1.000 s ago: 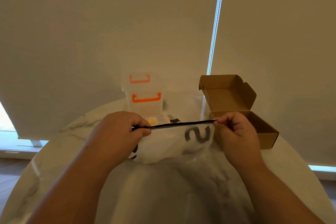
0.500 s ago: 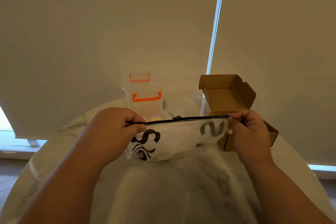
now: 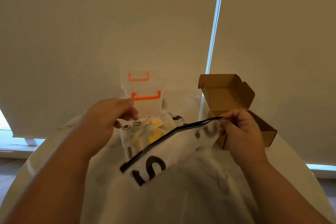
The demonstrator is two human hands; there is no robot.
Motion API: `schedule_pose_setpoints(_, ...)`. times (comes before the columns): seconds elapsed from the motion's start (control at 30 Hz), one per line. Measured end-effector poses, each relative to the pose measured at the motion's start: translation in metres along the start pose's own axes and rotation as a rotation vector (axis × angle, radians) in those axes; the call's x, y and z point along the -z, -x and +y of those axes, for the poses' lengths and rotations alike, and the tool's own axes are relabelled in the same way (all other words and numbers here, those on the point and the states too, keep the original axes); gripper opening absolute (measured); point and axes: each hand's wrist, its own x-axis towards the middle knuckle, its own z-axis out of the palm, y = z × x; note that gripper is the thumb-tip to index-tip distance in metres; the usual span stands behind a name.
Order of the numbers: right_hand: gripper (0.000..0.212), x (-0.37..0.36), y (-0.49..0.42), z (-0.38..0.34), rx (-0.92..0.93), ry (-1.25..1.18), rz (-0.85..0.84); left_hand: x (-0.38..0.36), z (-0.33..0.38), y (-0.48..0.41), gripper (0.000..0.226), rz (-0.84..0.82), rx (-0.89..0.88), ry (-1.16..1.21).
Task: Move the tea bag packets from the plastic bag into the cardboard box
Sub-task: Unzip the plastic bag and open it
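From the head camera, the plastic bag (image 3: 174,151) is no longer stretched shut between the two hands as it was half a second ago — its black zip strip (image 3: 169,136) now runs slack on a diagonal and the mouth gapes. That matters for the task: the tea bag packets (image 3: 151,132), pale sachets with yellow patches, now show inside the opening, so the way in looks clear, though none has left the bag yet.

The left hand (image 3: 109,120) has let go of the strip and moved to the far lip of the bag, fingers curled down and pinching the printed edge to hold it back. The right hand (image 3: 240,131) stays closed on the right end of the zip strip, lifted just in front of the cardboard box (image 3: 234,96), which stands open and near, lid flap up — its inside is hidden behind the hand. Behind the bag on the pale surface (image 3: 291,160) sits a clear container with orange handles (image 3: 145,96)
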Motion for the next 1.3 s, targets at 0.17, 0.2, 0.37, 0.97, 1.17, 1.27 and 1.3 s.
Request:
schedule_pose_setpoints(0.17,0.026,-0.008,0.012,-0.010,0.074,-0.016,-0.096,-0.036,-0.012,0.000,0.015,-0.396,0.064,-0.173)
schedule_pose_setpoints(0.2,0.025,-0.009,0.013,-0.011,0.075,-0.029,-0.102,-0.043,-0.013,-0.001,0.018,-0.416,0.052,-0.208)
schedule_pose_setpoints(0.37,0.027,-0.012,0.019,-0.017,0.087,-0.066,-0.129,-0.066,-0.020,0.001,0.012,-0.406,-0.031,-0.347)
schedule_pose_setpoints(0.97,0.020,-0.034,0.029,-0.024,0.348,0.589,-0.447,-0.073,-0.017,0.007,0.019,-0.277,0.037,-0.283)
schedule_pose_setpoints(1.17,0.008,-0.028,0.033,-0.024,0.303,0.583,-0.395,-0.073,-0.008,0.015,0.021,-0.077,-0.026,-0.272)
schedule_pose_setpoints(1.27,0.010,-0.019,0.030,-0.036,0.224,0.610,-0.529,-0.074,-0.004,0.011,0.023,0.173,-0.202,-0.412)
schedule_pose_setpoints(1.3,0.011,-0.016,0.028,-0.040,0.200,0.643,-0.595,-0.072,-0.002,0.007,0.022,0.230,-0.249,-0.470)
